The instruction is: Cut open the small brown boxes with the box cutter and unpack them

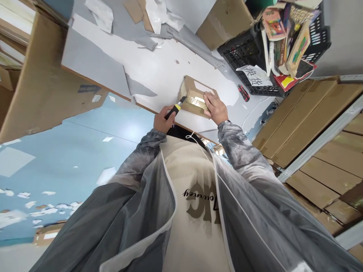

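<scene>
A small cardboard box (187,84) sits near the front edge of the white table (153,68), with shiny clear tape over its side and a white label on top. My left hand (163,120) is closed around a black and yellow utility knife (173,112), whose blade end touches or nearly touches the box's left side. My right hand (216,107) lies on the box's right part, fingers pressed against the taped face. Part of the box is hidden behind that hand.
A red and black tool (243,93) lies right of the box. Behind it stands a black crate (244,60) of books. Torn paper (100,15) litters the table's back. Large cartons flank me: an open one (42,83) at left, shelved ones (300,113) at right.
</scene>
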`<state>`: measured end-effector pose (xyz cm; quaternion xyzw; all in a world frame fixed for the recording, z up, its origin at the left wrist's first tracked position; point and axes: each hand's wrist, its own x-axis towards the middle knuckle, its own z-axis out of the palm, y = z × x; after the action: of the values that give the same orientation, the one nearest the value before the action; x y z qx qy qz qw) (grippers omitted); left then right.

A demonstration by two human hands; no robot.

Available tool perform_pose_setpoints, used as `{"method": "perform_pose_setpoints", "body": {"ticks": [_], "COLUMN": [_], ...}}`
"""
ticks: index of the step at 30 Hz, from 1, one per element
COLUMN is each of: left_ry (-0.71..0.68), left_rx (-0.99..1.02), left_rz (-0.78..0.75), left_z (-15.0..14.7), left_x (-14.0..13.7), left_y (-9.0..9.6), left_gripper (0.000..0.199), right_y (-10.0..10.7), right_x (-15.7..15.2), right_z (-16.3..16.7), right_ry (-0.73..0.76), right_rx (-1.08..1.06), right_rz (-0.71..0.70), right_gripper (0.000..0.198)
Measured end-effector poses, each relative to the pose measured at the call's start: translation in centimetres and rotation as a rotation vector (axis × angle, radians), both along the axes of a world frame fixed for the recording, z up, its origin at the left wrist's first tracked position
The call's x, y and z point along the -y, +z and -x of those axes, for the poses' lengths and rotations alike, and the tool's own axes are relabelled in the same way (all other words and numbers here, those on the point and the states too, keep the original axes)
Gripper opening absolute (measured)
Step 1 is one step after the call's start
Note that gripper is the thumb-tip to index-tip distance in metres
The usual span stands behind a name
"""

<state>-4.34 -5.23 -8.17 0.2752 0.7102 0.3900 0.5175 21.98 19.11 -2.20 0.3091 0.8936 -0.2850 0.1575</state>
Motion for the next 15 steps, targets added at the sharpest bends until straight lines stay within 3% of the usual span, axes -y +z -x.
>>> {"method": "perform_pose_setpoints", "body": {"ticks": [6,11,15], "left_ry": [-0.204,-0.424,-0.437], "left_rx": [-0.3,-0.4,-0.431], "left_rz": [0.019,0.065,0.086], "left_z": [2.4,3.1,3.0], "left_x": [-1.6,-1.4,-0.8], "left_y": [0.5,-0.2,-0.6], "left_gripper": [0.074,0.067,0.066], "right_y": [0.4,-0.5,-0.4], "right_x": [1.2,1.1,0.0], "right_z": [1.2,1.3,1.2], "right_ry": [-0.108,-0.357,-0.421], "right_rx": [0.001,0.002,0.028], "right_rz": [-0.044,-0.171,-0.177], "right_gripper": [0.067,0.079,0.086]}}
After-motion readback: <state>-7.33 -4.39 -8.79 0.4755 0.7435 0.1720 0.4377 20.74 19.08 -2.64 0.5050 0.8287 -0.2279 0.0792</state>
